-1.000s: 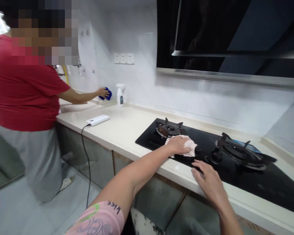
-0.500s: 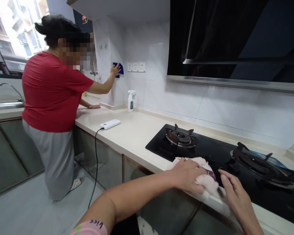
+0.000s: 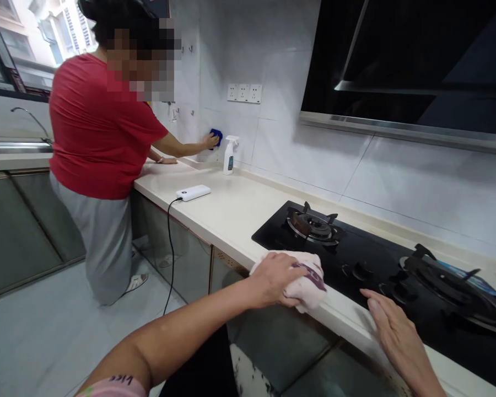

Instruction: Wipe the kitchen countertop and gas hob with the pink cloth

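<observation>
My left hand [image 3: 275,278] presses a bunched pale pink towel [image 3: 310,284] with a dark purple band, its fingers wrapped over the top. The towel lies across the front edge of the counter [image 3: 227,220], beside the near left part of the black gas stove [image 3: 334,259]. My right hand [image 3: 394,328] is over the counter's front edge near the stove knobs [image 3: 361,271], fingers stretched out and holding nothing.
A co-worker in a red shirt [image 3: 99,127] holds a blue cloth [image 3: 216,138] against the wall. Nearby stand a white spray bottle [image 3: 228,157] and a white power bank [image 3: 193,192] with a black cable [image 3: 171,248]. A range hood [image 3: 397,66] overhangs the stove.
My left hand and the towel have moved left along the counter edge, away from my right hand. The co-worker's blue cloth has moved lower on the wall. The view has shifted slightly.
</observation>
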The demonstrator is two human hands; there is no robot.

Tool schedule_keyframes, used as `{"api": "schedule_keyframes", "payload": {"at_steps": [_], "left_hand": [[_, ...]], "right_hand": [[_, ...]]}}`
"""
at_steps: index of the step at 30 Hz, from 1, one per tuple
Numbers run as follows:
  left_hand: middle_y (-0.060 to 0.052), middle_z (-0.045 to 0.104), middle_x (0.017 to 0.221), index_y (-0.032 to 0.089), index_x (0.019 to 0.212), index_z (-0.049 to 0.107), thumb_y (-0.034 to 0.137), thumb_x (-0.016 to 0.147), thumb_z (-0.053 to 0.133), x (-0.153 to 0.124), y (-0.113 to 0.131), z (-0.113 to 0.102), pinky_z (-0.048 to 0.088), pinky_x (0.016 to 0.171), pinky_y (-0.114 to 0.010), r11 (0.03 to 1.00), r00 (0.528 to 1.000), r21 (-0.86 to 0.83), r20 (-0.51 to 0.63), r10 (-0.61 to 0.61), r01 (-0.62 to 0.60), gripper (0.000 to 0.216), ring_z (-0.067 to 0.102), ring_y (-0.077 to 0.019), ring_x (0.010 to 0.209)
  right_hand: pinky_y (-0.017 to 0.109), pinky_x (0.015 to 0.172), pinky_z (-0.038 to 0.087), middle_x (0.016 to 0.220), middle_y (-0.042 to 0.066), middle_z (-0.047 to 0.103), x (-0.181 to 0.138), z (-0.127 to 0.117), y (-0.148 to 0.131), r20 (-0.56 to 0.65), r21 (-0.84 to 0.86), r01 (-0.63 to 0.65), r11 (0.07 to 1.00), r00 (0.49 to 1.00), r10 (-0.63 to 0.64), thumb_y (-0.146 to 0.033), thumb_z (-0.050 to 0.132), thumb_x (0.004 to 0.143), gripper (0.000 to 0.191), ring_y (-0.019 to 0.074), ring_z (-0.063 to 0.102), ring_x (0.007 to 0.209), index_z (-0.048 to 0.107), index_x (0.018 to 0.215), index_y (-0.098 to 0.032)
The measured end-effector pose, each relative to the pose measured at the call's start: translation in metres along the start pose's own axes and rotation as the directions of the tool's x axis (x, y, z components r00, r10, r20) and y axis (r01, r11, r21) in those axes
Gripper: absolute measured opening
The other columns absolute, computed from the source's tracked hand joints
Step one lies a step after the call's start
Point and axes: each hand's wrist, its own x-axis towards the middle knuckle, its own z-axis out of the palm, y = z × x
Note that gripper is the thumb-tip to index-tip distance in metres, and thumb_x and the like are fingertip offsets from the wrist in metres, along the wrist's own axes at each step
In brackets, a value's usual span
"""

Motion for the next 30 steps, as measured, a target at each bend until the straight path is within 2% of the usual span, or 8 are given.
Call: {"api": "schedule_keyframes", "payload": {"at_steps": [4, 9, 15, 18, 22, 23, 25, 30], "left_hand": [[-0.01, 0.059, 0.151, 0.035, 0.149, 0.057, 0.065, 0.076, 0.081, -0.041, -0.063, -0.023, 0.037, 0.119, -0.048, 0.972, 0.971, 0.035, -0.056, -0.231, 0.233, 0.082, 0.053, -0.0365, 0.139], [-0.01, 0.058, 0.154, 0.03, 0.15, 0.058, 0.061, 0.079, 0.077, -0.082, -0.142, -0.061, 0.033, 0.123, -0.043, 0.854, 0.857, 0.105, -0.154, -0.491, 0.509, 0.08, 0.049, -0.0347, 0.143], [-0.009, 0.059, 0.152, 0.024, 0.147, 0.058, 0.047, 0.093, 0.059, -0.103, -0.197, -0.091, 0.032, 0.122, -0.039, 0.575, 0.542, 0.048, -0.401, -0.738, 0.817, 0.059, 0.047, -0.0315, 0.143], [-0.013, 0.056, 0.151, 0.021, 0.149, 0.055, 0.045, 0.097, 0.051, -0.102, -0.205, -0.095, 0.033, 0.121, -0.043, 0.487, 0.434, 0.011, -0.472, -0.767, 0.873, 0.057, 0.046, -0.0332, 0.141], [-0.019, 0.054, 0.146, 0.016, 0.147, 0.055, 0.043, 0.097, 0.05, -0.094, -0.198, -0.089, 0.035, 0.117, -0.044, 0.378, 0.296, -0.036, -0.553, -0.779, 0.925, 0.057, 0.046, -0.0348, 0.139], [-0.018, 0.056, 0.142, 0.017, 0.145, 0.057, 0.044, 0.096, 0.052, -0.091, -0.193, -0.086, 0.036, 0.116, -0.045, 0.371, 0.292, -0.031, -0.56, -0.776, 0.928, 0.056, 0.047, -0.0349, 0.136], [-0.016, 0.061, 0.133, 0.02, 0.137, 0.064, 0.045, 0.093, 0.056, -0.084, -0.18, -0.077, 0.036, 0.115, -0.046, 0.407, 0.345, 0.015, -0.557, -0.756, 0.913, 0.051, 0.051, -0.0338, 0.129], [-0.012, 0.066, 0.11, 0.02, 0.121, 0.072, 0.042, 0.086, 0.062, -0.068, -0.125, -0.036, 0.04, 0.106, -0.049, 0.669, 0.6, 0.105, -0.56, -0.571, 0.736, 0.043, 0.058, -0.0326, 0.111]], "right_hand": [[0.055, 0.116, 0.042, 0.132, 0.006, 0.074, 0.002, 0.003, 0.005, 0.009, -0.023, 0.03, 0.999, 1.0, -0.03, -0.071, 0.041, 0.096, 0.058, 0.0329, 0.062, 0.13, 0.075, 0.118, -0.031], [0.059, 0.114, 0.043, 0.135, 0.005, 0.073, 0.002, 0.005, 0.015, 0.015, -0.061, 0.034, 0.998, 0.999, -0.033, -0.075, 0.042, 0.094, 0.059, 0.0353, 0.061, 0.132, 0.076, 0.117, -0.033], [0.057, 0.114, 0.044, 0.132, 0.006, 0.074, 0.003, 0.007, 0.019, 0.005, -0.1, 0.102, 0.99, 0.995, -0.102, -0.075, 0.045, 0.093, 0.058, 0.0347, 0.064, 0.128, 0.078, 0.113, -0.031], [0.057, 0.113, 0.045, 0.131, 0.006, 0.074, 0.003, 0.008, 0.018, 0.001, -0.112, 0.11, 0.988, 0.994, -0.111, -0.074, 0.044, 0.094, 0.057, 0.0343, 0.064, 0.127, 0.078, 0.112, -0.031], [0.057, 0.112, 0.045, 0.132, 0.006, 0.073, 0.003, 0.01, 0.015, 0.005, -0.128, 0.123, 0.984, 0.992, -0.123, -0.073, 0.044, 0.095, 0.057, 0.0345, 0.064, 0.126, 0.078, 0.113, -0.031], [0.057, 0.112, 0.045, 0.132, 0.007, 0.073, 0.003, 0.011, 0.014, 0.005, -0.134, 0.129, 0.983, 0.992, -0.13, -0.073, 0.044, 0.095, 0.057, 0.0346, 0.064, 0.126, 0.078, 0.113, -0.031], [0.057, 0.112, 0.045, 0.132, 0.008, 0.072, 0.002, 0.011, 0.012, 0.0, -0.147, 0.136, 0.98, 0.99, -0.138, -0.073, 0.045, 0.095, 0.057, 0.0347, 0.063, 0.126, 0.078, 0.114, -0.03], [0.056, 0.109, 0.046, 0.132, 0.008, 0.071, 0.0, 0.009, 0.004, 0.003, -0.165, 0.133, 0.977, 0.991, -0.135, -0.07, 0.046, 0.097, 0.055, 0.0348, 0.063, 0.126, 0.077, 0.115, -0.029]]}}
